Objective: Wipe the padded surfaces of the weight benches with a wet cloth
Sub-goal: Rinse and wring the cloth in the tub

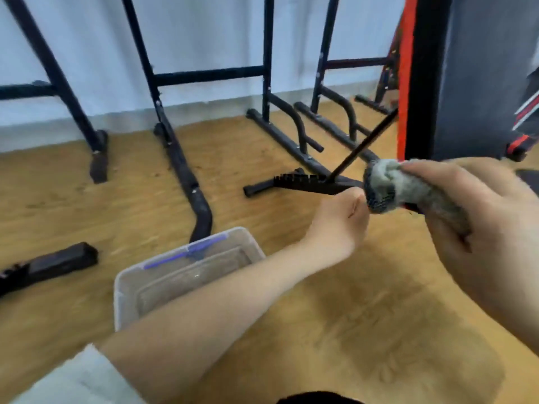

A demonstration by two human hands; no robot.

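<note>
Room: wooden floor [248, 158] under you, pale wall behind, and black rack frames [180, 74] standing along that wall.
Tub: a clear plastic tub [122, 290] sits on the floor just under your left forearm; whether it holds water you cannot tell.
Cloth: the grey cloth [390, 185] is up in the air between your hands, twisted into a thick roll, well above the floor and to the right of the tub.
Right hand: your right hand [478, 217] is wrapped tight around the near part of the roll.
Left hand: your left hand [341, 217] is curled closed at the roll's far end; it touches the cloth, but how much of it you have hold of cannot be told.
Axis: the roll's long axis runs from upper left to lower right, its blunt free end pointing left and slightly away from you.
Bench: a black and red padded bench [431, 83] stands upright at the right, not yet touched by the cloth.
Risk: you look to be wringing beside the tub, not over it, so drips would probably wet the floor and make it slippery.
Risk: wring too little and the pad would likely be left soaked.
</note>
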